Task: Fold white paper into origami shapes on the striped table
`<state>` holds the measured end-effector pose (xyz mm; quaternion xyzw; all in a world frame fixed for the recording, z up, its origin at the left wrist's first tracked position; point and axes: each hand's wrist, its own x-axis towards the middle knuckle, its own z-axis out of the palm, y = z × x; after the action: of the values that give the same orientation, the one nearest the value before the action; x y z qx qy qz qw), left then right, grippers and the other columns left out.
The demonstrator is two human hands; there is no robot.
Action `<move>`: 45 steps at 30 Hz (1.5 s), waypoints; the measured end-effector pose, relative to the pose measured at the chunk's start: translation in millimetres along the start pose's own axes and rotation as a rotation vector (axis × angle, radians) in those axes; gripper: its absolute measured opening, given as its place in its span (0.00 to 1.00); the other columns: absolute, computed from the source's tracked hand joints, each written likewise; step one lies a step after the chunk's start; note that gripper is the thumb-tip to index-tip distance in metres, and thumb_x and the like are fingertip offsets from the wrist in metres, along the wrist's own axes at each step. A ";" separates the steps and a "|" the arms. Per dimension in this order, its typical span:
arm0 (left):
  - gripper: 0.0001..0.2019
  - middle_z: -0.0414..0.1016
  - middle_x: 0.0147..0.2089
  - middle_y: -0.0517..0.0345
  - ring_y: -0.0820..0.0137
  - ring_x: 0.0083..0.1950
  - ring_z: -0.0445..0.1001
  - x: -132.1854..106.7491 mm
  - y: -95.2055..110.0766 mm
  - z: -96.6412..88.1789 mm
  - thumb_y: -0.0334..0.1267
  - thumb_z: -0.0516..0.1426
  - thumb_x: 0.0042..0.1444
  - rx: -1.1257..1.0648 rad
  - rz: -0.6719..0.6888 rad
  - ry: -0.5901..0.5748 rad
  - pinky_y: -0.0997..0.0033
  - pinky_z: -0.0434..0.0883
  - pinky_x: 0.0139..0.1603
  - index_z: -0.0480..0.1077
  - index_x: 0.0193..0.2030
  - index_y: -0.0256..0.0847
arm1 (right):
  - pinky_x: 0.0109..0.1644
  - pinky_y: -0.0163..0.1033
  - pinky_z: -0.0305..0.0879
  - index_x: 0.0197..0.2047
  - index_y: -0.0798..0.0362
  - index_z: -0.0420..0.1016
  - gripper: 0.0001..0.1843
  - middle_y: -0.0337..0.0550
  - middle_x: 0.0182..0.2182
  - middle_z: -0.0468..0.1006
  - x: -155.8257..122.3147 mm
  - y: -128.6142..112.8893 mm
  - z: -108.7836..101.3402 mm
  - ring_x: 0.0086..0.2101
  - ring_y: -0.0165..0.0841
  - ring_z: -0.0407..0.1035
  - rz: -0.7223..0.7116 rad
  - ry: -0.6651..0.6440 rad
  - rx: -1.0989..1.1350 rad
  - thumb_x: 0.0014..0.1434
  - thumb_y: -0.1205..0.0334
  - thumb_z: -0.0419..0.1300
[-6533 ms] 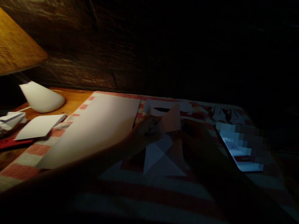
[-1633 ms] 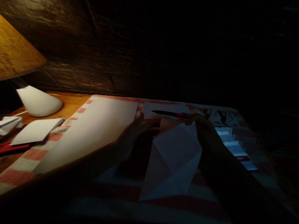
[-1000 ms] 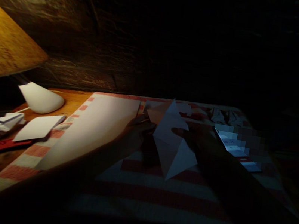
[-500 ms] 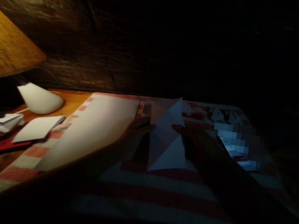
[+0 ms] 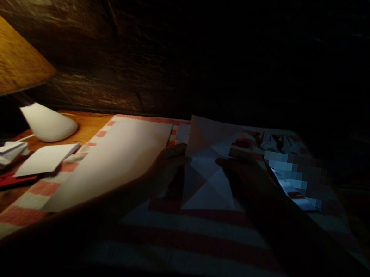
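A creased sheet of white paper (image 5: 205,174) is held up above the striped cloth, its diagonal fold lines showing. My left hand (image 5: 173,155) pinches its left edge, thumb on the near face. At the right edge my right hand (image 5: 233,165) grips it with the thumb in front; the other fingers are mostly hidden in shadow. To the left of my left hand a large white sheet (image 5: 119,156) lies flat on the cloth. Behind the held paper a smaller white piece (image 5: 182,132) is partly covered.
A lamp with an amber shade (image 5: 4,58) and white base (image 5: 50,123) stands at left. Near it lie folded paper (image 5: 1,154), a white card (image 5: 44,159) and a red object (image 5: 5,182). A lit screen (image 5: 294,188) and folded paper shapes (image 5: 277,142) are right, on the striped cloth (image 5: 203,244).
The held paper has opened out wider at the top, from a pointed corner to a broader edge. My right hand has shifted slightly; my left hand stays nearly in place.
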<state>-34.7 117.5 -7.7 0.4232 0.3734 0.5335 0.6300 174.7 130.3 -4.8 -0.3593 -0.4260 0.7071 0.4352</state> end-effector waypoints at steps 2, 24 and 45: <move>0.09 0.81 0.34 0.56 0.65 0.38 0.80 1.3 0.2 -1.0 0.29 0.63 0.46 -0.043 -0.012 -0.008 0.69 0.72 0.39 0.77 0.37 0.37 | 0.26 0.34 0.58 0.27 0.51 0.77 0.07 0.35 0.23 0.76 -0.4 -0.6 -1.5 0.22 0.28 0.65 -0.008 0.012 0.001 0.49 0.64 0.72; 0.13 0.76 0.38 0.61 0.72 0.36 0.73 -11.4 9.9 4.4 0.32 0.68 0.47 0.219 0.141 -0.005 0.75 0.67 0.35 0.73 0.40 0.42 | 0.29 0.35 0.64 0.42 0.48 0.76 0.16 0.37 0.33 0.78 -9.5 -6.0 8.3 0.29 0.31 0.70 -0.277 0.083 -0.334 0.49 0.64 0.72; 0.06 0.83 0.37 0.54 0.65 0.39 0.81 -38.4 31.4 18.0 0.31 0.68 0.54 0.684 0.739 -0.079 0.67 0.76 0.39 0.81 0.38 0.45 | 0.40 0.43 0.72 0.39 0.49 0.82 0.05 0.44 0.35 0.84 -43.8 -31.5 28.0 0.36 0.37 0.77 -0.929 -0.017 -0.878 0.62 0.67 0.65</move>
<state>-35.1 79.4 28.8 0.7291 0.3280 0.5516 0.2378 175.7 90.0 40.6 -0.2762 -0.7909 0.2071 0.5053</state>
